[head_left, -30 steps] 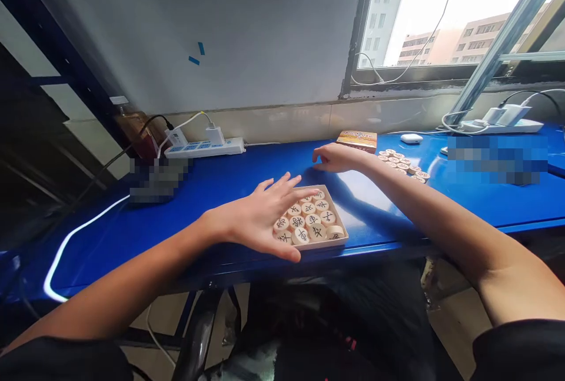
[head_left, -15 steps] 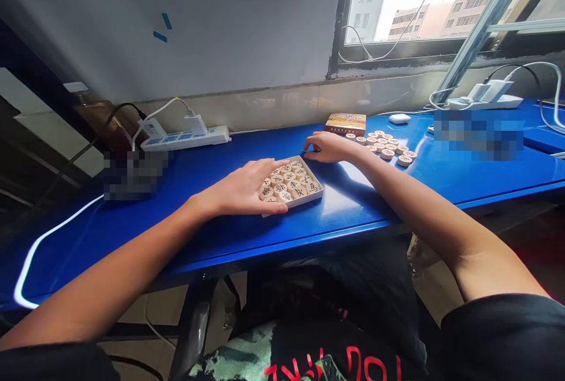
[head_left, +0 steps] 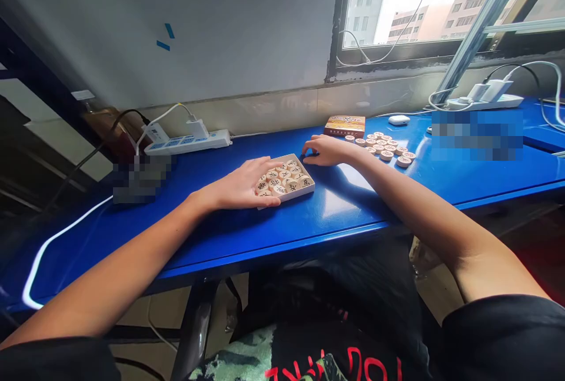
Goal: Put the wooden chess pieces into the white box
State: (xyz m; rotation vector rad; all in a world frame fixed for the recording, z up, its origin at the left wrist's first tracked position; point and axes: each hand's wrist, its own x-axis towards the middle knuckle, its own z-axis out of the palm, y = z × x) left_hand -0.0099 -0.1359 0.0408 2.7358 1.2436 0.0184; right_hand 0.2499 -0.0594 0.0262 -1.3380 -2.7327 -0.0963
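Near the front edge of the desk [head_left: 229,234], a glossy blue slab with a hard reflective sheen, lies a shallow square tray [head_left: 304,188] of pale card or wood, packed with round wooden chess discs [head_left: 285,175]. The discs are flat, light-grained cylinders, each inked on top with a dark character, and they sit edge to edge in rows. The left hand [head_left: 241,184] rests palm down over the tray's left side, fingers spread and slack, gripping nothing; its fingertips [head_left: 272,161] lie across the nearest discs and the tray's far rim. The right hand [head_left: 324,149] rests on the desk just beyond the tray's far right corner, fingers loosely curled with the tips pressed to the surface; whether anything lies under them cannot be told.

Toward the back edge, right of the right hand, a loose cluster of like discs [head_left: 388,148] lies flat on the blue surface, some touching one another. Just behind them stands a small rectangular cardboard box [head_left: 345,126], printed in orange and brown, and to its right a smooth white rounded case [head_left: 399,120]. Along the back edge at the left sits a long white plastic power strip [head_left: 189,142] with plugs and cables in it; a second strip [head_left: 483,100] lies near the back right corner. A matte grey wall [head_left: 220,27] and a metal-framed window [head_left: 419,10] rise behind the desk.
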